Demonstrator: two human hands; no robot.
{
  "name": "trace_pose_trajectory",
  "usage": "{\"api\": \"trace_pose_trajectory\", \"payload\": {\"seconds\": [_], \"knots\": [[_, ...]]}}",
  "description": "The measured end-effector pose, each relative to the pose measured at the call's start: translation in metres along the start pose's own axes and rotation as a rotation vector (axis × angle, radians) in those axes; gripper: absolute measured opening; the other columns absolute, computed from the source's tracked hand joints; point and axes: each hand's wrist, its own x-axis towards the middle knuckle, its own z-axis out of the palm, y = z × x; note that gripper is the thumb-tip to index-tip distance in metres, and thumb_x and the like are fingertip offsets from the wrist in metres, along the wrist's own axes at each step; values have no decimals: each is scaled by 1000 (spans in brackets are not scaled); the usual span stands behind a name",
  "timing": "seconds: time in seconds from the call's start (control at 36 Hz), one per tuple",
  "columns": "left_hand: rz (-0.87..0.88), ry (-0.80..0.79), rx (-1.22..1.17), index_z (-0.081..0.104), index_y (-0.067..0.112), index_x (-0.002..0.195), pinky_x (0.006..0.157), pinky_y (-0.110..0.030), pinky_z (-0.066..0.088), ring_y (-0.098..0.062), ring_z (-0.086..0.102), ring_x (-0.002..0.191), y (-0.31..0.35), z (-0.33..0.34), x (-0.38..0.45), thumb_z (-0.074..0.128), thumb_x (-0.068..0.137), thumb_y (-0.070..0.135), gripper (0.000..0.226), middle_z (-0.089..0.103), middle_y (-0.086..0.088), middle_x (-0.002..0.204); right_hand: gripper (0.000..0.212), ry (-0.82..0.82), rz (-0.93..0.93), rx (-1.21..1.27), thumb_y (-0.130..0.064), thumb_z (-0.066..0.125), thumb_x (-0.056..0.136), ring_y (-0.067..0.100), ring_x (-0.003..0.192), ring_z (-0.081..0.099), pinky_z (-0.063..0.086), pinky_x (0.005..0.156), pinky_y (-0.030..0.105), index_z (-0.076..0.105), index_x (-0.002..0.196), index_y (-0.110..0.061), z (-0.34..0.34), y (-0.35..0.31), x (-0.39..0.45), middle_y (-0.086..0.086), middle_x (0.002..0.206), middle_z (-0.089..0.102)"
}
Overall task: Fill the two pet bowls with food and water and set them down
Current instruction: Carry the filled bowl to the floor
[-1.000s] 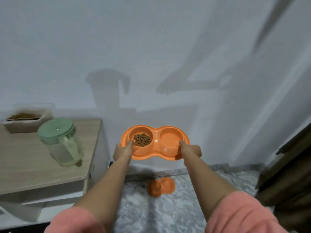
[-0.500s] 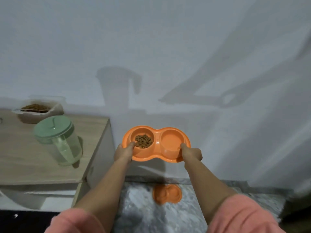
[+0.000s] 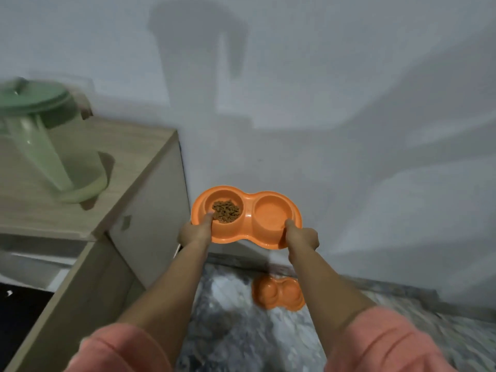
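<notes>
One head-worn wide-angle view looks forward and down from close above the outstretched arms, toward the wall and floor; its edges seem motion-blurred.

The double bowl now sits lower in view, just beside the right front corner of the bench — earlier it was held higher against the wall. The green-lidded jar now appears larger and closer, motion-blurred. The open food container at the bench's back edge is now almost wholly hidden behind the jar. The bowl's orange reflection on the floor has grown larger.
</notes>
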Motion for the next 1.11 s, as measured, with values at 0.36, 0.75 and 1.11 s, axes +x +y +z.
{"api": "trace_pose_trajectory", "payload": {"seconds": [0.36,0.75,1.11], "knots": [[-144,25,-175,61,10,122,93,-46,54,-34,65,105,-198,88,122,68,80,51,59,68,-15,114,42,20,6,-95,-34,64,82,39,94,60,51,80,43,60,100,4,97,183,131,24,112,61],[-126,11,10,40,21,145,104,-53,43,-38,49,127,-371,149,234,63,82,57,77,54,-15,136,53,26,67,-119,-32,62,87,42,114,55,47,89,41,56,120,9,185,343,229,26,123,59],[-275,62,93,58,3,128,92,-37,47,-35,59,114,-463,183,320,70,81,46,64,63,-19,123,64,-13,109,-318,-45,57,86,45,113,54,43,100,48,59,117,11,267,459,322,29,117,62]]}}
